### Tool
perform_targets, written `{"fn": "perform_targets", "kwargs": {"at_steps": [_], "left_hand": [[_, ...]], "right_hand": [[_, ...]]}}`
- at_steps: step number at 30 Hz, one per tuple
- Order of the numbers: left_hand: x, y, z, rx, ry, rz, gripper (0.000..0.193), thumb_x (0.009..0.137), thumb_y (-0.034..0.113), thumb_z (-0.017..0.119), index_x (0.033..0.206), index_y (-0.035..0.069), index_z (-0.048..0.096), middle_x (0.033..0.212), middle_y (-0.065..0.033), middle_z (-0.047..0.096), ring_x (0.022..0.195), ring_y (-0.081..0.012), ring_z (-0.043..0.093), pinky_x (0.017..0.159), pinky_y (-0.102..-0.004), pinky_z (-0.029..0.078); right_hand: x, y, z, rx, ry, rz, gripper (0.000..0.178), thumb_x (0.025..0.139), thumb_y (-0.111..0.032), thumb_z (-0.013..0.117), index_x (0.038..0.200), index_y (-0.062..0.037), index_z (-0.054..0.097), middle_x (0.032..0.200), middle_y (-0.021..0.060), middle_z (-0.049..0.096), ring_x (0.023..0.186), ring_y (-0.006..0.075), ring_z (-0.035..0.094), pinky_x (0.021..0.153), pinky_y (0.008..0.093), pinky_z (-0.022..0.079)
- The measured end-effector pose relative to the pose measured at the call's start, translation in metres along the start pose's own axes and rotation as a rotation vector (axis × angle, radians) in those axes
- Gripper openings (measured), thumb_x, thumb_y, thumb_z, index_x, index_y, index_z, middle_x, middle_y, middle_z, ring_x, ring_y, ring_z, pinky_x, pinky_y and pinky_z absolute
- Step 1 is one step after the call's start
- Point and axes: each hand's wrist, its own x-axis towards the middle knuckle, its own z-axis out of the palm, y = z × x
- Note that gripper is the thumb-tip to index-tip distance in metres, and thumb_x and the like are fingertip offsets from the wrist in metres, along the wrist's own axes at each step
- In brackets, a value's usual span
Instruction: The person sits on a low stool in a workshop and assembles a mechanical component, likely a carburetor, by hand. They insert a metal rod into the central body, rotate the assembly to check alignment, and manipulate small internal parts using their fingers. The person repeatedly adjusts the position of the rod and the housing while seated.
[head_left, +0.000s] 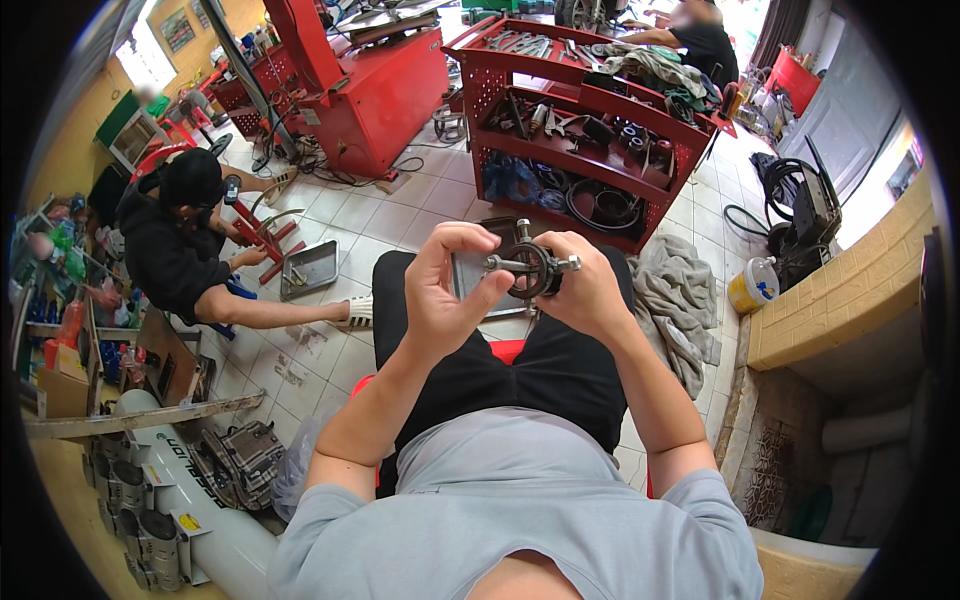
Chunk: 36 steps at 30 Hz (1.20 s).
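Two bare hands meet over the lap, with one dark metal part between them: a single ring-like body with at least three bolt-like stubs showing, one pointing up, one to the left and one to the right. The right hand [590, 285] is closed round the right side of this metal part [530, 275] and holds it up above the knees. The left hand [445, 285] is curved open, fingers and thumb apart on either side of the left stub; whether its thumb touches the metal is hard to tell from this angle. Two grey trays lie on the floor, a near tray [468, 272] partly hidden beneath the hands and a far tray [320, 262] to the left. Beside the latter sits one person in black [165, 235], hands at a red metal stand; another person in black [706, 45] is at the upper right. There is one red tool cart [540, 72] with three levels, its top carrying many wrenches and a heap of cloth. One crumpled grey cloth [680, 300] and one white-and-yellow bucket [752, 287] rest on the right. The floor [400, 215] is pale square tile with dark joints, smudged in places. Round it, the workshop has a large red machine [385, 105], crowded shelving on the left and a yellow-painted ledge [850, 290] on the right.
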Motion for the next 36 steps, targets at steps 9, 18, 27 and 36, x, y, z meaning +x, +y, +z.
{"fn": "perform_targets", "kwargs": {"at_steps": [9,18,27,36], "left_hand": [[0.0,0.004,0.001,0.031,0.043,0.047,0.033,0.076,-0.004,0.065,0.109,-0.003,0.063,0.103,-0.0119,0.062,0.099,-0.0193,0.055,0.09,-0.0312,0.043],[0.005,0.0,-0.004,0.089,-0.021,0.103,0.023,0.078,0.002,0.072,0.099,-0.002,0.066,0.104,-0.0106,0.06,0.095,-0.0191,0.056,0.086,-0.0291,0.044],[0.004,0.005,0.001,-0.072,0.018,0.045,0.04,0.079,0.0,0.071,0.116,0.0,0.055,0.106,-0.0119,0.061,0.098,-0.0155,0.056,0.092,-0.0303,0.04],[0.002,-0.001,-0.001,-0.014,0.026,0.102,0.053,0.082,-0.002,0.065,0.129,0.002,0.041,0.109,-0.015,0.061,0.103,-0.0203,0.056,0.094,-0.0328,0.042]], "right_hand": [[0.001,-0.001,-0.003,0.004,0.007,0.023,0.04,0.058,-0.009,0.077,0.093,-0.0084,0.057,0.085,0.009,0.062,0.085,0.0297,0.059,0.074,0.0402,0.048],[0.001,-0.001,-0.002,-0.01,-0.006,0.016,0.04,0.058,-0.009,0.077,0.092,-0.0088,0.056,0.085,0.0086,0.061,0.085,0.0296,0.058,0.074,0.0404,0.048],[0.001,0.0,-0.003,-0.022,-0.007,0.015,0.04,0.058,-0.009,0.076,0.094,-0.0086,0.057,0.086,0.009,0.061,0.087,0.0294,0.059,0.075,0.04,0.048],[0.0,0.003,-0.002,-0.015,-0.008,0.024,0.042,0.059,-0.01,0.076,0.096,-0.0081,0.057,0.088,0.01,0.061,0.087,0.0299,0.059,0.076,0.0399,0.048]]}}
